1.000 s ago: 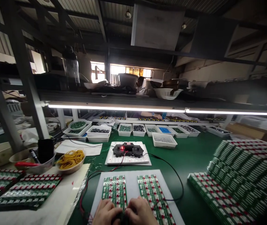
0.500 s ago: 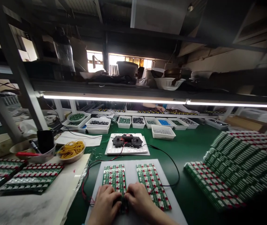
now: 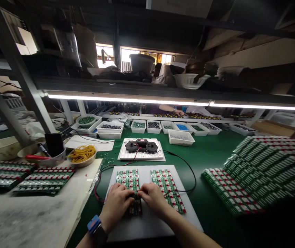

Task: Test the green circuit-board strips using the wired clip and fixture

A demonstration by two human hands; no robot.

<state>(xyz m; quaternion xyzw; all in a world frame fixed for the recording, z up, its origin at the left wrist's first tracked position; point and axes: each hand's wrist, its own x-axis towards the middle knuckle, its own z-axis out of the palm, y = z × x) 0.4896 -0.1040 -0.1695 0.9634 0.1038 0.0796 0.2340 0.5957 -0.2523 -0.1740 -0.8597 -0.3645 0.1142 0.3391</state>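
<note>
Two green circuit panels with white and red parts lie on a white board (image 3: 149, 225). Over the lower half of the left panel (image 3: 128, 175) is my left hand (image 3: 117, 203), its fingers bent and pressed together near the panel's right side. My right hand (image 3: 151, 196) meets that panel's right edge, thumb and forefinger pinched close to my left fingertips. Whatever the fingertips hold is too small or hidden to name. The right panel (image 3: 168, 189) lies just beyond my right hand. Behind the board, a black device (image 3: 141, 146) with wires rests on a white tray (image 3: 125, 155).
Stacked panels (image 3: 266, 168) rise at the right. More panels (image 3: 45, 179) lie at the left, near a bowl of yellow rubber bands (image 3: 82, 155). White bins of small parts (image 3: 180, 137) line the back. A co-worker's hand (image 3: 179, 112) shows beyond them.
The view has tilted down, so the bench appears higher and more of my forearms and a blue-banded watch show. Both hands stay at the left panel, fingers still closed.
</note>
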